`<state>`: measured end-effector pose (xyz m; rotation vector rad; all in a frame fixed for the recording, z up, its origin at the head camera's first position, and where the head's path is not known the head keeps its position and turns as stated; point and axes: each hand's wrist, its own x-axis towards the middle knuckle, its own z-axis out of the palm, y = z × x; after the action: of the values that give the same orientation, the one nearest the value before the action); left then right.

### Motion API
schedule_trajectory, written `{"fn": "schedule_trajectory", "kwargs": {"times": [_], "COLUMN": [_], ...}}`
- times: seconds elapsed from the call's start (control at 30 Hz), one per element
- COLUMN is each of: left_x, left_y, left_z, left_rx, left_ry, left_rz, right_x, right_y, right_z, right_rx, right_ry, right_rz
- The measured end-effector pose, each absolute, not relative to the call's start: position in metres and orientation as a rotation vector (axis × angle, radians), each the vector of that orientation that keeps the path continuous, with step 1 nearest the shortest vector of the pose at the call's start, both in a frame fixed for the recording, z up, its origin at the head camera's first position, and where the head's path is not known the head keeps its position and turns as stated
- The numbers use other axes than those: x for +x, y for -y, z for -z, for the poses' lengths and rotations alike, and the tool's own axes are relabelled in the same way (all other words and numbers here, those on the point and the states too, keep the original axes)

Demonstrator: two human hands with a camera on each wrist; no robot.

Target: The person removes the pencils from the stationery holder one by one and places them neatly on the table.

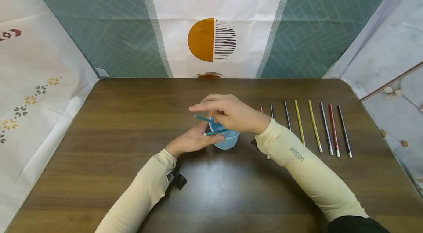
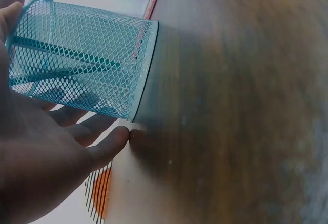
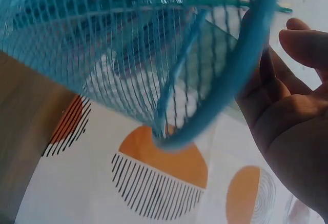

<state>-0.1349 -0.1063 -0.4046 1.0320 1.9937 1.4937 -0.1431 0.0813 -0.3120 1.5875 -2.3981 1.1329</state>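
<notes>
A light blue mesh pencil cup [image 1: 228, 142] stands on the table in front of me. My left hand [image 1: 193, 139] grips it from the left, thumb across the near side and fingers round the back. Two teal pencils lean in the cup, their ends jutting out leftward past the rim: an upper pencil [image 1: 202, 118] and a lower pencil [image 1: 214, 132]. Over the mouth of the cup is my right hand [image 1: 231, 111], index finger stretched out to the left. In the right wrist view its loosely bent fingers are at the rim [image 3: 225, 96], holding nothing visible.
To the right lies a row of several pencils, among them a yellow pencil [image 1: 315, 126], a red pencil [image 1: 334, 130] and a dark pencil [image 1: 344, 132]. My right forearm passes over some of them. A patterned cloth [image 1: 211, 9] hangs behind the wooden table [image 1: 132, 115].
</notes>
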Motion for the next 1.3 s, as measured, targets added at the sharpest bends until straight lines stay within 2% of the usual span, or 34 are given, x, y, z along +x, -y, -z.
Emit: {"fn": "schedule_trajectory", "kwargs": {"times": [0.23,0.57,0.77,1.3], "left_x": [-0.135,-0.135,-0.135,-0.136], "left_y": [0.106,0.103,0.103,0.103], "left_z": [0.404,0.404,0.404,0.406], "left_rx": [1.012,0.937,0.892,0.874], "left_ry": [-2.019,-1.974,-2.006,-2.002], "left_rz": [-1.462,-1.555,-1.565,-1.606], "right_x": [-0.141,-0.148,-0.153,-0.151], "right_y": [-0.076,-0.096,-0.110,-0.152], "right_z": [0.318,0.318,0.316,0.293], "right_rx": [1.571,1.176,1.058,0.806], "right_ry": [2.451,2.514,2.394,2.001], "right_rz": [-1.018,-0.998,-1.019,-1.654]}}
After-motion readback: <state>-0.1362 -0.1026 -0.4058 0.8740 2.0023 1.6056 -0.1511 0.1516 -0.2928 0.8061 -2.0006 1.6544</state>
